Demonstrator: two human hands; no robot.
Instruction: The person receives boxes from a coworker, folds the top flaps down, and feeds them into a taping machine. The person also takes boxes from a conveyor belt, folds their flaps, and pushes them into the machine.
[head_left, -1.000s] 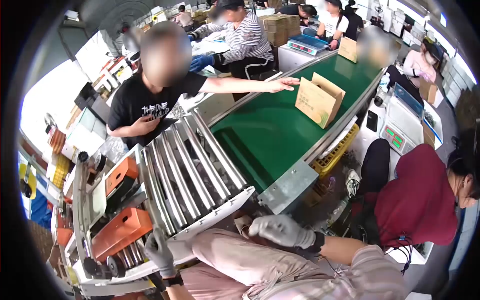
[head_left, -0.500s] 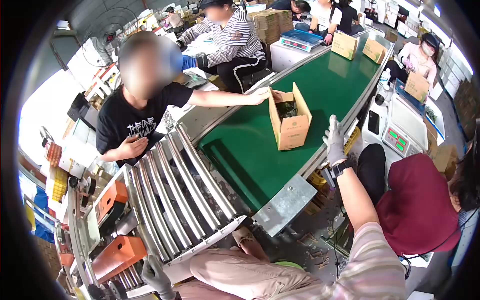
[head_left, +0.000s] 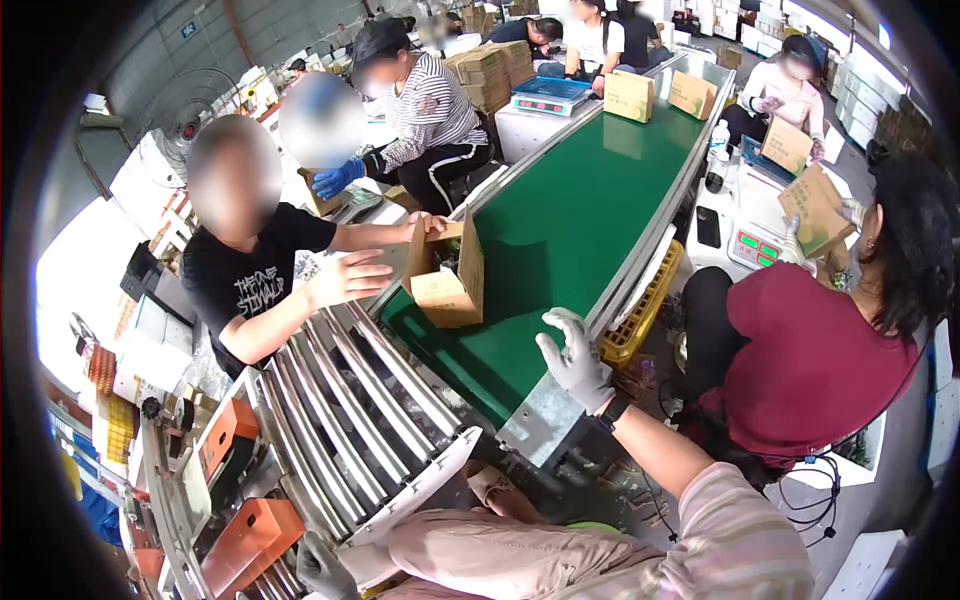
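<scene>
My right hand (head_left: 575, 362), in a pale grey glove, is raised over the near right edge of the green conveyor belt (head_left: 560, 240). Its fingers are apart and it holds nothing. An open cardboard box (head_left: 450, 297) stands at the belt's near left end, apart from my hand; dark contents show inside. A co-worker's hand (head_left: 428, 222) grips its far rim, and that person's other hand (head_left: 350, 277) hovers beside it. Low at the bottom, my left hand (head_left: 325, 570), gloved in grey, rests by an orange bracket (head_left: 255, 540), fingers loosely stretched, partly out of sight.
Metal rollers (head_left: 360, 400) adjoin the belt's near end, with a metal plate (head_left: 540, 420) at the corner. More cartons (head_left: 628, 97) stand far along the belt. At right, a seated person in dark red holds a carton (head_left: 815, 210) near a scale (head_left: 755, 248).
The box has come nearer and left, toward the rollers, with the co-worker's hand on it. My right hand has moved left and lower in view. The seated person at right now holds a carton.
</scene>
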